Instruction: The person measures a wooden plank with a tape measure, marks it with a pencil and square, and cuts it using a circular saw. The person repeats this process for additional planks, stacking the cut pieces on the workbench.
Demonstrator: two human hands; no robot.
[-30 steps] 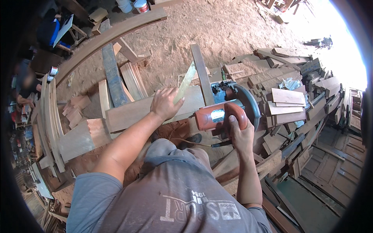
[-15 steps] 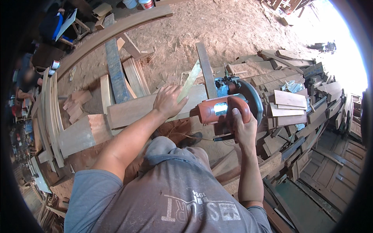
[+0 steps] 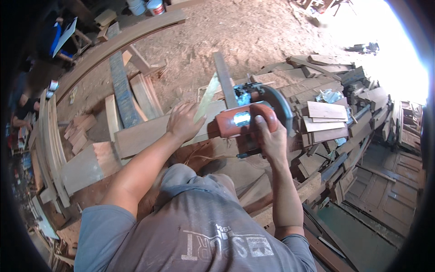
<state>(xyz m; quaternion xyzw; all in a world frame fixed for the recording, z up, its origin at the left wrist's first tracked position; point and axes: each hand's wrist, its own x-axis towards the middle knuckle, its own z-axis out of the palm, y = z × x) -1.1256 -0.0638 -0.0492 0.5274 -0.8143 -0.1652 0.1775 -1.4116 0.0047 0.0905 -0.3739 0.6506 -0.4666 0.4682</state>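
Note:
My left hand (image 3: 182, 120) grips a long pale strip (image 3: 207, 97), fingers bent over it above a wide light-brown board (image 3: 142, 133). My right hand (image 3: 272, 143) is wrapped around the handle of a red miter saw (image 3: 233, 123) with a round dark guard, its thumb on top. A narrow darker board (image 3: 223, 75) lies crosswise beside the strip and reaches under the saw. The saw's blade and cutting point are hidden from this view.
Stacked offcuts (image 3: 326, 111) crowd the right, above panelled doors (image 3: 389, 186). A blue-grey beam (image 3: 122, 90), long curved boards (image 3: 52, 149) and buckets (image 3: 154, 7) are left and behind. Another person (image 3: 25, 111) is at the far left. Sawdust covers the ground (image 3: 249, 31).
The whole scene has shifted a little left in the picture as the camera moved. My hands keep their holds, with no clear movement against the saw or boards.

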